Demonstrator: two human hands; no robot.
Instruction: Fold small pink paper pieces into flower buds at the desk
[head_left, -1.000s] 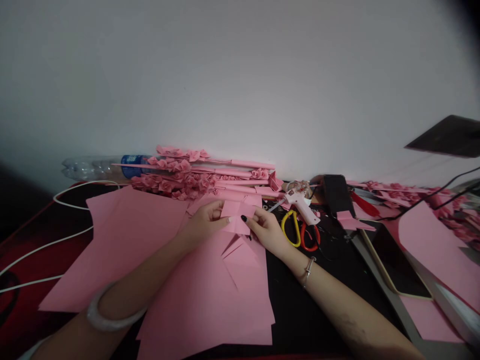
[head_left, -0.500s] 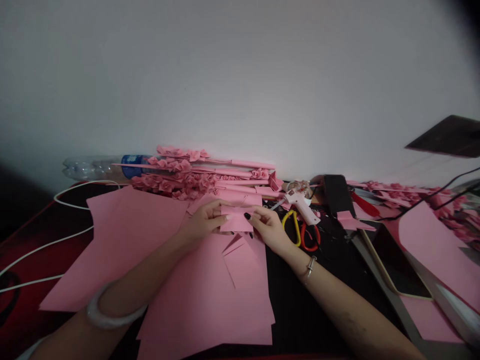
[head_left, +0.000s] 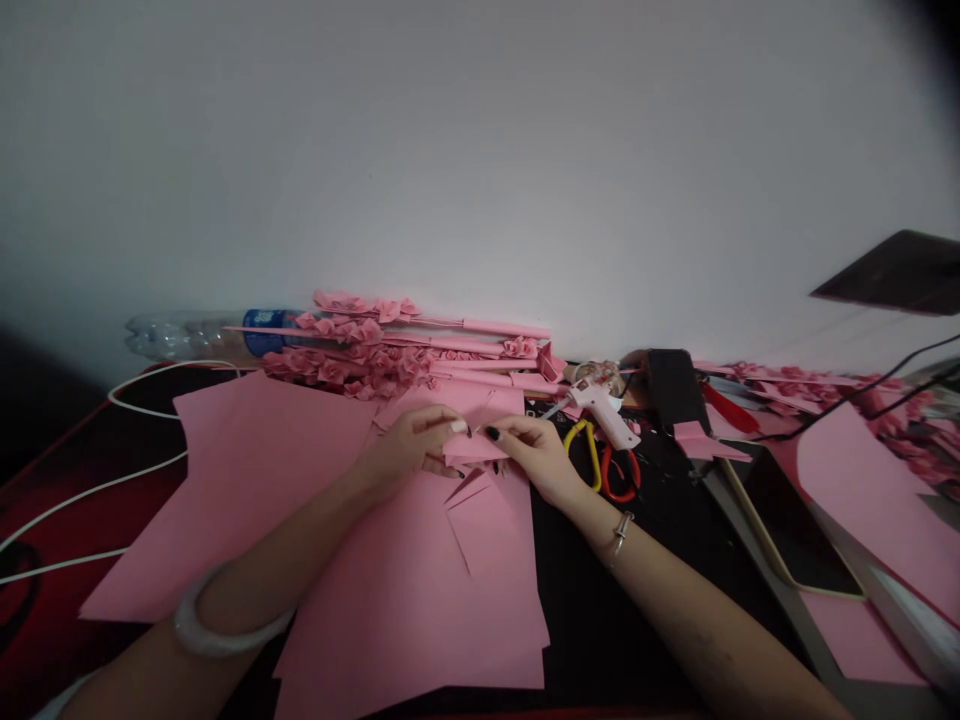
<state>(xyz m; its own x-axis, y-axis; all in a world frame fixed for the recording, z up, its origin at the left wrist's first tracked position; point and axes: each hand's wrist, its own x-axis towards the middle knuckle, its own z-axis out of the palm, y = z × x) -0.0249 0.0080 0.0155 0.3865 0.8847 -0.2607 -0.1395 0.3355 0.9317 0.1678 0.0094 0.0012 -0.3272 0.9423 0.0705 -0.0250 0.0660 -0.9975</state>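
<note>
A small folded pink paper [head_left: 470, 450] is pinched between my two hands, above large pink sheets [head_left: 420, 600]. My left hand [head_left: 412, 445] grips its left part, thumb and fingertips near the upper edge. From the other side my right hand [head_left: 534, 452] pinches it, the dark-nailed thumb on top. The thumbs are close together. Just below the hands, another folded pink piece [head_left: 480, 515] lies on the sheets.
Paper flowers [head_left: 375, 365] and a clear bottle [head_left: 187, 335] lie along the wall. Right of my hands are a glue gun [head_left: 604, 412], yellow-and-red-handled scissors [head_left: 621, 475], a black phone [head_left: 675, 385] and a pale-rimmed device [head_left: 795, 520]. A white cable [head_left: 90, 490] curves at left.
My left thumb has moved slightly right and up, closer to my right thumb. The small paper's upper part now looks bent or folded, and less of its face shows.
</note>
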